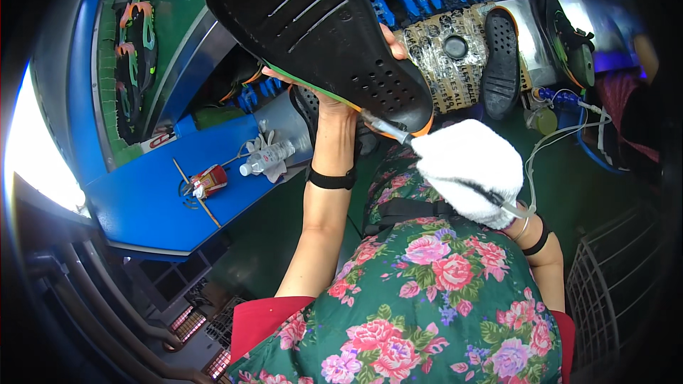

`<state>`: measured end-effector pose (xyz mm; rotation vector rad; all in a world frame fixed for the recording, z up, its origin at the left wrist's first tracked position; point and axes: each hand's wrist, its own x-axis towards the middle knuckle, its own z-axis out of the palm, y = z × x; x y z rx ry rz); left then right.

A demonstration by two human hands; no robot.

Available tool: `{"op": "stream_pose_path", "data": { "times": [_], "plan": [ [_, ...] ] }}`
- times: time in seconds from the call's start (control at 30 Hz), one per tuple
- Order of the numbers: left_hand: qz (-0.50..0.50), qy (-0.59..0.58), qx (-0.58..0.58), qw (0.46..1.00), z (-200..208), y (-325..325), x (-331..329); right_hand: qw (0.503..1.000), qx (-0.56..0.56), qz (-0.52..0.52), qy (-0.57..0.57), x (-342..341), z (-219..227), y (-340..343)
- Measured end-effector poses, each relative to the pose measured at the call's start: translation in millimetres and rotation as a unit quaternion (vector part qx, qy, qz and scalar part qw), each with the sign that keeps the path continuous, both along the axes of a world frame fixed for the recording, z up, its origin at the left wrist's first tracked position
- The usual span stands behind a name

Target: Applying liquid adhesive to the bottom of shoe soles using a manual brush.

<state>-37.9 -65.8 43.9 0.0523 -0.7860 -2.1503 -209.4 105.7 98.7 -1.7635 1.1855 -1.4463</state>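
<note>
A large black shoe sole [320, 21], with rows of holes and slots and a green-to-orange edge, is held up in front of me. My left hand [337, 108] is closed round it from below; fingertips show at both sides. My right hand [469, 171], in a white fluffy glove, grips a slim brush-like tool [388, 128] with a thin tube attached. The tool's tip lies at the sole's edge, by the perforated end. The glove hides the fingers of my right hand.
To the left, a blue table [156, 203] carries a plastic bottle [267, 158], a red container [209, 181] and a stick. Another black sole [501, 64] lies on the taped cardboard [441, 35]. At right are a shoe [565, 39], looping clear tubing [544, 144] and a wire basket [605, 277].
</note>
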Motion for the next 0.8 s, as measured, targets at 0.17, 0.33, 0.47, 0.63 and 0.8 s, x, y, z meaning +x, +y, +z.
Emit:
{"op": "stream_pose_path", "data": {
  "times": [0.17, 0.33, 0.47, 0.63, 0.8],
  "plan": [
    [-0.005, 0.002, -0.011, 1.0, -7.8, -1.6, 0.6, 0.997, 0.03, 0.012, -0.074, 0.5, -4.9, 2.4],
    [-0.01, -0.003, -0.021, 1.0, -11.6, -5.3, -0.6, 0.981, 0.092, -0.048, -0.165, -4.1, -12.3, 6.9],
    [-0.025, -0.004, -0.011, 1.0, -13.9, -6.1, -1.5, 0.986, 0.092, -0.085, -0.115, -8.3, -19.0, 9.6],
    [-0.044, 0.009, -0.054, 0.998, -5.6, -13.0, -6.2, 0.998, 0.051, -0.021, -0.016, -6.0, -15.8, 8.1],
    [-0.113, 0.063, -0.011, 0.992, -1.4, -12.1, -18.2, 0.989, 0.056, 0.048, -0.129, -18.8, -20.0, 2.1]
  ]
}}
